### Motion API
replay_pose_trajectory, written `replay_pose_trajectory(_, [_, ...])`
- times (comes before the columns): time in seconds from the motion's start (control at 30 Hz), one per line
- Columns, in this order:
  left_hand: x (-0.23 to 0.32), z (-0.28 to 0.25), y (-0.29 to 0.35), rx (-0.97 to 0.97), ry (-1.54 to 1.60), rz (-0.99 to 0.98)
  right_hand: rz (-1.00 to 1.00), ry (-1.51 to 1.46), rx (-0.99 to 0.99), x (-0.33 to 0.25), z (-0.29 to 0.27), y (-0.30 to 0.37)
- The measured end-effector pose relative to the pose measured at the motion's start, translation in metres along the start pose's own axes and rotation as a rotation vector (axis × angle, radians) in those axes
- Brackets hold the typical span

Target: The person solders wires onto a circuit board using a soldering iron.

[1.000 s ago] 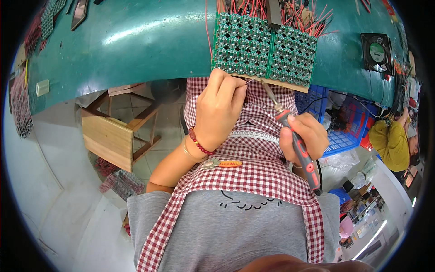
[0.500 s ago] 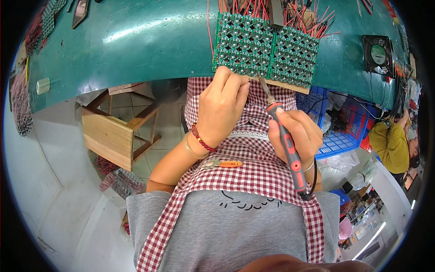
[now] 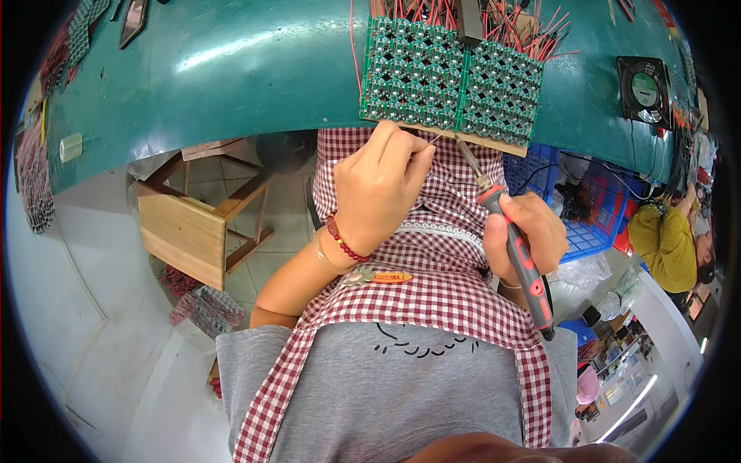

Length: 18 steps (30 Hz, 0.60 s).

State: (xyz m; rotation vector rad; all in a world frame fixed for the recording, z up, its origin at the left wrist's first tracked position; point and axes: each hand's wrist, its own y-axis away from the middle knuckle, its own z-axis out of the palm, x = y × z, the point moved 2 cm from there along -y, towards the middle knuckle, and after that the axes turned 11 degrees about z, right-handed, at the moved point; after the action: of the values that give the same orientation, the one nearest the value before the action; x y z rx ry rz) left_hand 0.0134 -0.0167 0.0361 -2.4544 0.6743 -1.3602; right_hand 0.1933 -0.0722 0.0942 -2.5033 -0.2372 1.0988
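Observation:
My left hand is closed, with thumb and fingertips pinching a thin strand of solder wire near the front edge of the boards. In my right hand is a grey and red soldering iron, its grip wrapped by the fingers. The iron's tip points up and left, near the bottom row of a panel of green circuit boards. Beside it on the right sits a second green panel. Both rest on a wooden board at the table's edge. Whether the tip touches anything I cannot tell.
Red wires fan out behind the panels, and a dark bar lies across their top. On the green table stand a black fan and a tape roll. A wooden stool and blue crate are below. Another person sits far right.
My right hand has moved right with the soldering iron, and its tip has shifted right along the boards' front edge. The left hand has moved only slightly, still pinching the wire.

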Motion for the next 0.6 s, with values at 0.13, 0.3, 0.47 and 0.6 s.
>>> replay_pose_trajectory(0.13, [0.0004,0.0013,-0.0036,-0.004,-0.030,0.021,0.047,-0.026,-0.013,0.0057,0.0021,0.0017])
replay_pose_trajectory(0.3, [0.0011,0.0019,-0.0034,-0.022,-0.048,0.047,-0.001,-0.030,-0.014,0.0083,0.0063,0.0024])
replay_pose_trajectory(0.47, [0.0001,0.0055,-0.0049,-0.037,-0.061,0.051,0.008,-0.025,-0.022,0.0099,0.0075,0.0031])
replay_pose_trajectory(0.6, [0.0013,0.0057,-0.0069,-0.041,-0.052,0.063,0.013,-0.023,-0.034,0.0088,0.0048,0.0028])
